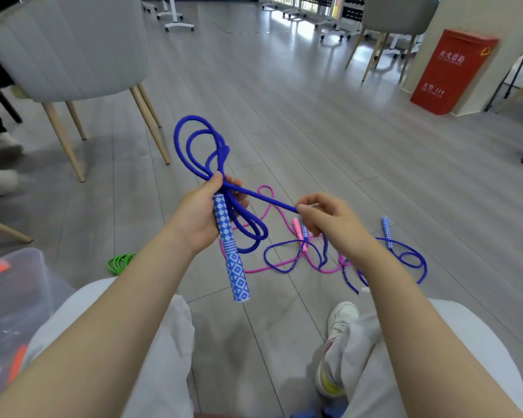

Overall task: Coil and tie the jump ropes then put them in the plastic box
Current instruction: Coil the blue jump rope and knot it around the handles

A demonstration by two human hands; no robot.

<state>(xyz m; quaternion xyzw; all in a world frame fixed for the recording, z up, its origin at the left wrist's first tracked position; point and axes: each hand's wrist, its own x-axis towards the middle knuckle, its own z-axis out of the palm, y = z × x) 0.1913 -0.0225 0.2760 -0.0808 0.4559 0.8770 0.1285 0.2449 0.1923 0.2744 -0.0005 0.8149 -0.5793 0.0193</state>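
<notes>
Standing ready at far left, the plastic box point(18, 285) awaits. The left hand point(198, 214) clamps the blue rope's point(194, 140) loops against its handle point(233, 254), fixing the coil; the right hand point(325, 220) pinches the free strand taut for tying.

Blue jump rope point(224, 176) between left hand point(201, 214) and right hand point(323, 218)

An office-like common room: grey plank floor point(284, 101), padded chairs point(70, 46), wheeled desk bases point(178, 25) beyond them, a red fire-extinguisher box point(450, 70) against the pillar.
</notes>
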